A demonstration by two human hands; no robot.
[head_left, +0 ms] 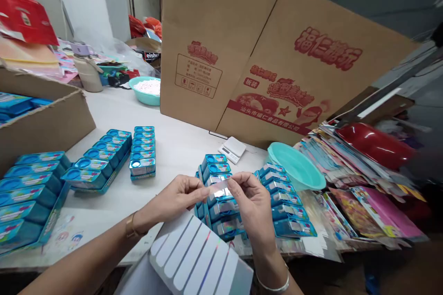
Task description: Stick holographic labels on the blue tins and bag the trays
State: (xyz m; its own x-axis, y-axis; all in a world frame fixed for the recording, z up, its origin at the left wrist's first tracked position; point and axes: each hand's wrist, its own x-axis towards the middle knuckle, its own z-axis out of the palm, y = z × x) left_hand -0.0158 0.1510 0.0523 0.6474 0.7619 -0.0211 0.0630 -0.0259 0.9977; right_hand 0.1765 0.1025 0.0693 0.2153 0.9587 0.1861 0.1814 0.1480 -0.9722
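Note:
Between my two hands a small clear sticker [219, 189] is stretched, pinched at its ends. My left hand [183, 193] holds the left end between thumb and fingertips, and my right hand [252, 200] grips the right end the same way. Right behind and below it stand blue candy boxes [221, 209] in a row. Under my wrists a sheet of long rounded stickers [197, 258] with a shiny backing lies at the front edge.
More rows of blue boxes stand left [104, 152] and right [285, 198]. A large carton [221, 78] rises behind a small white scale [233, 150] and a turquoise basin [297, 166]. An open carton [51, 115] sits at far left; stacked printed packaging [328, 156] lies right.

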